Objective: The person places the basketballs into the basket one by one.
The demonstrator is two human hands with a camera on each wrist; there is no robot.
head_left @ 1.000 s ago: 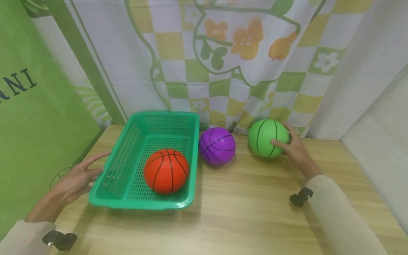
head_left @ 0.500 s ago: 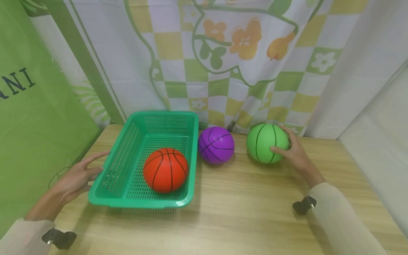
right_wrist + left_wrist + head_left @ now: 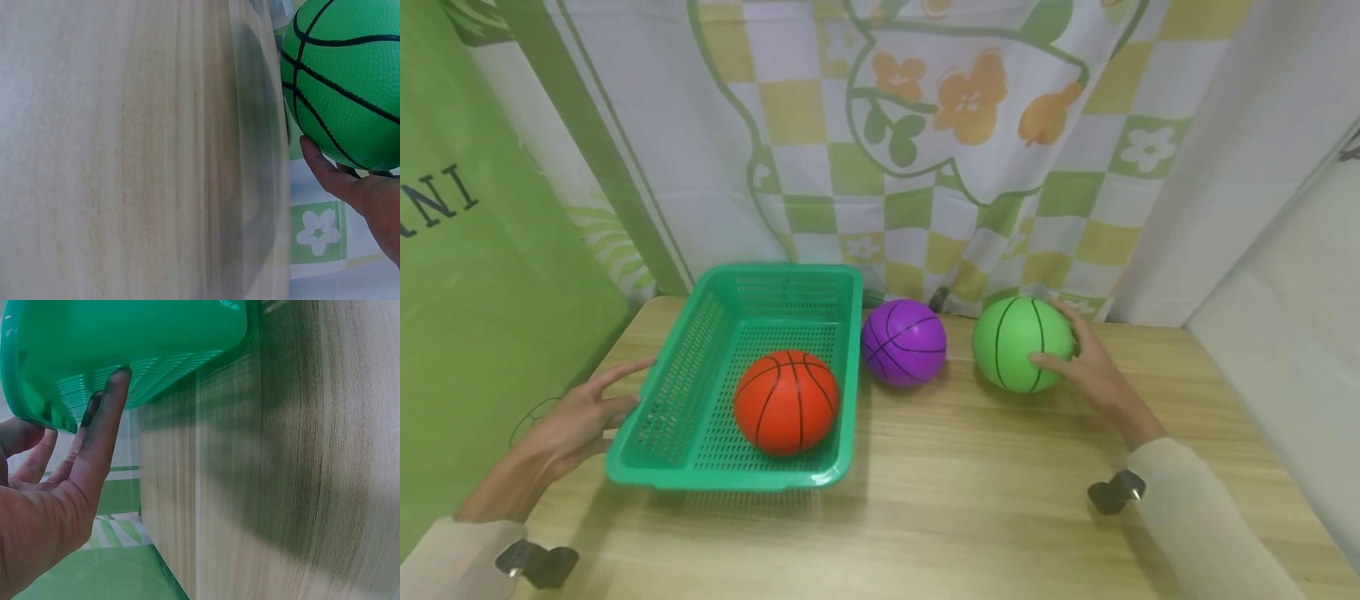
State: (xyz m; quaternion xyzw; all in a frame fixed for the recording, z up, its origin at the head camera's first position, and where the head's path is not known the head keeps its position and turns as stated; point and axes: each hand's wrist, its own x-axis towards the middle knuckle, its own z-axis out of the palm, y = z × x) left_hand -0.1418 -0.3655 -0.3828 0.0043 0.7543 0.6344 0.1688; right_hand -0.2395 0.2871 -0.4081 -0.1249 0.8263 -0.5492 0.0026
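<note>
My right hand (image 3: 1093, 367) grips a green toy basketball (image 3: 1021, 343) from its right side, thumb in front and fingers behind. In the right wrist view, the ball (image 3: 350, 81) looks slightly raised off the tabletop, with a shadow beside it. At the left, my left hand (image 3: 576, 421) touches the outer left side of a green plastic basket (image 3: 730, 480) with extended fingers. The left wrist view has those fingers (image 3: 103, 434) against the slotted wall. An orange-red basketball (image 3: 787, 402) lies inside the basket, towards its front right. Just right of the basket sits a purple basketball (image 3: 905, 342).
The wood-grain table (image 3: 940, 500) carries the basket and the purple ball. A patterned curtain (image 3: 917, 192) hangs right behind its far edge. Green cloth (image 3: 490, 317) borders the left side, and a pale wall (image 3: 1292, 308) stands to the right.
The green ball has come slightly nearer and to the left in my right hand. My left hand, the basket and the other balls stay essentially where they were; the view has shifted slightly.
</note>
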